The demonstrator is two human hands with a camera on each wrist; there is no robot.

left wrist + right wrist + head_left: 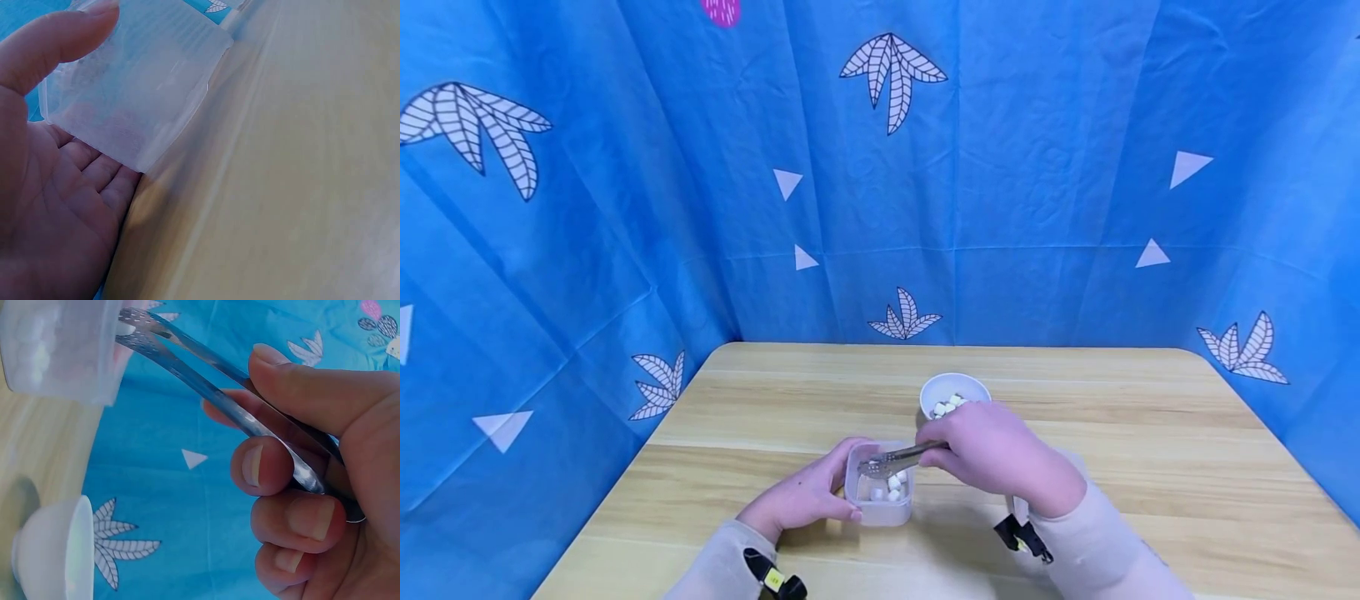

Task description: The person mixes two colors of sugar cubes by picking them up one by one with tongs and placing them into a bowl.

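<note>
My left hand (pixel 808 492) grips a translucent plastic container (pixel 880 514), thumb on the near side and fingers around the far left. Several small white cubes (pixel 893 483) lie inside it. With curled fingers and thumb, my right hand (pixel 988 450) holds metal tongs (pixel 219 403). Their perforated ends reach over the container's rim, and a bit of white shows between them in the right wrist view. Behind the right hand stands a white bowl (pixel 955 385) holding more white cubes, partly covered by that hand. The left wrist view shows the container's side (pixel 144 81) against my palm.
The wooden table (pixel 820 387) runs back to a blue patterned curtain (pixel 1000 208), which also hangs at both sides. A pale object (pixel 1019 508) lies under my right forearm, mostly hidden, its kind unclear.
</note>
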